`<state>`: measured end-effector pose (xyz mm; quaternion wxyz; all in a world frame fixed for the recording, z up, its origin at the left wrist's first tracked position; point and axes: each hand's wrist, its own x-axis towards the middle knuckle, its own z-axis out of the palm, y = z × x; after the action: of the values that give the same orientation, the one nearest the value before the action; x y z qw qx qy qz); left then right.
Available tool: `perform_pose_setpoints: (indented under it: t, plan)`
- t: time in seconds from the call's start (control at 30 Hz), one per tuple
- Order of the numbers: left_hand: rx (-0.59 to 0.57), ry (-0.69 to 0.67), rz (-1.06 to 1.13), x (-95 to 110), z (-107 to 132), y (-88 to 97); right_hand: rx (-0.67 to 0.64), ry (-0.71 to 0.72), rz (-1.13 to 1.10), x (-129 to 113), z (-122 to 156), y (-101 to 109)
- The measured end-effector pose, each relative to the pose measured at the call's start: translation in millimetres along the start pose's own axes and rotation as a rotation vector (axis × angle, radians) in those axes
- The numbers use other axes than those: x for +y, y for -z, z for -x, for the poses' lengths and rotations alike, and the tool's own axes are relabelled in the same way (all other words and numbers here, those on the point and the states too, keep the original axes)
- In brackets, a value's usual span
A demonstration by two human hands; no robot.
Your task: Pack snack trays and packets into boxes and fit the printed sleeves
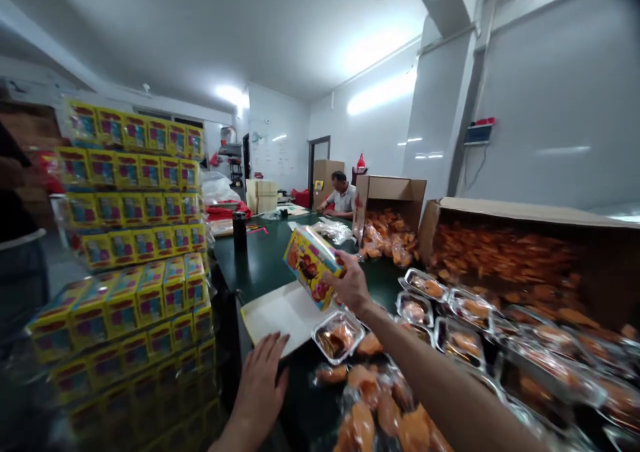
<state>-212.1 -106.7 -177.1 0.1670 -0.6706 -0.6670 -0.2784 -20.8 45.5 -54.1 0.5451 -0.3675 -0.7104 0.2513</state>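
Note:
My right hand (353, 282) grips the upper right end of a yellow printed box (311, 265), which is tilted above the dark green table. Under that box lies a flat white sheet of card (283, 315) with a yellow edge; whether the two are joined I cannot tell. My left hand (264, 382) has its fingers stretched out at the card's near edge and holds nothing. Just right of the card sits a clear plastic tray (339, 337) with orange pieces in it. Wrapped orange pieces (370, 389) lie between my forearms.
Stacks of yellow boxes (145, 285) rise at the left. More filled trays (460, 342) crowd the right side, before two cartons (530, 255) (390, 232) of orange pieces. A black bottle (240, 232) stands at the table's left edge. A person (343, 199) sits at the far end.

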Motion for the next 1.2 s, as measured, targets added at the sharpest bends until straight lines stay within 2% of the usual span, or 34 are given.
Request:
perform_pose_setpoints:
  t: [0.07, 0.13, 0.2, 0.33, 0.5, 0.73, 0.87, 1.03, 1.13, 1.2]
  plan:
    - [-0.111, -0.015, -0.035, -16.0, 0.1, -20.2, 0.007, 0.010, 0.096, 21.4, -11.7, -32.4]
    - [-0.198, -0.053, -0.029, -22.1, 3.8, -31.5, -0.020, 0.012, 0.195, 40.7, -13.9, -49.5]
    - [-0.230, -0.093, -0.008, -21.5, 7.8, -34.8, -0.083, 0.018, 0.302, 55.7, -10.3, -54.1]
    - [-0.205, -0.108, -0.003, -15.3, 11.0, -33.2, -0.196, 0.057, 0.544, 66.8, -4.9, -43.8]
    - [-0.147, -0.140, -0.018, -15.5, 12.4, -35.1, -0.213, 0.064, 0.806, 56.9, -9.9, -36.4]
    - [-0.115, -0.130, -0.033, -14.8, 8.0, -33.2, -0.218, 0.035, 0.973, 48.5, -9.5, -35.3]
    - [-0.187, -0.144, -0.021, -19.2, 8.2, -43.0, -0.263, 0.022, 1.041, 44.2, -11.9, -37.4]
    - [-0.255, -0.122, -0.067, -28.1, 6.7, -50.5, -0.337, 0.090, 1.009, 32.7, -16.2, -36.3]
    - [-0.235, -0.099, -0.088, -32.3, -0.9, -37.9, -0.302, 0.169, 0.934, 15.3, -10.5, -19.2]
    - [-0.147, -0.077, -0.068, -22.7, -8.5, -24.3, -0.292, 0.226, 0.906, -3.1, 5.1, 12.3]
